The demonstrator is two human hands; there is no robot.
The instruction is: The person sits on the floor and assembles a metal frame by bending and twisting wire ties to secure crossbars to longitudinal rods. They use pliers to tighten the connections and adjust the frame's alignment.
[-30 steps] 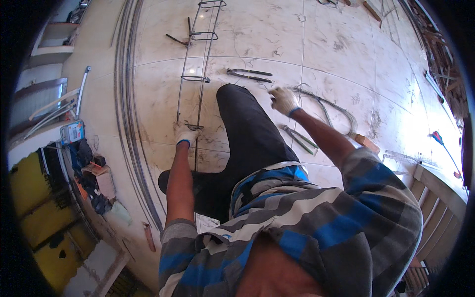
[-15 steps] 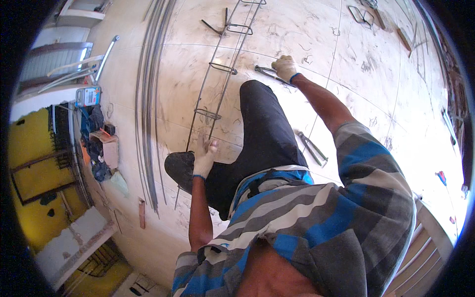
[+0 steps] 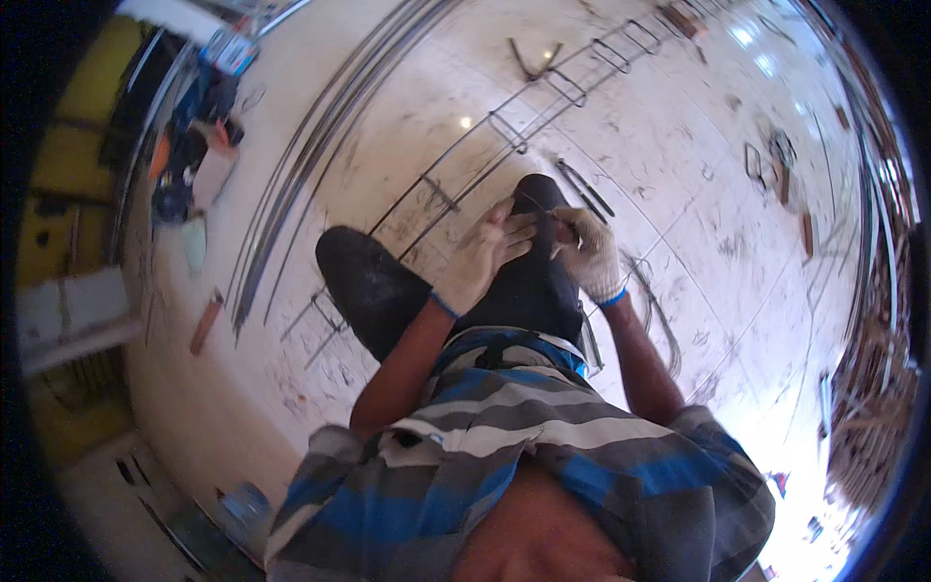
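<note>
Both my hands wear pale knitted gloves with blue cuffs and meet above my dark-trousered knee. My left hand pinches with thumb and fingertips at a thin piece of wire, which is hard to make out. Close by on its right, my right hand has its fingers curled in, apparently on the same wire. A long rebar cage with square stirrups runs across the floor beyond my knees. Just past my right hand, dark-handled pincers lie on the floor. A loose coil of wire is beside my right forearm.
Long steel bars lie left of the cage. A bent bar rests by its far part. Wooden pieces and loose stirrups lie at right. A brick-coloured block and a blue-white container are at left.
My right hand has left the pincers on the floor and come in beside my left hand. My left hand has moved away from the cage bars toward my knee. The view has turned.
</note>
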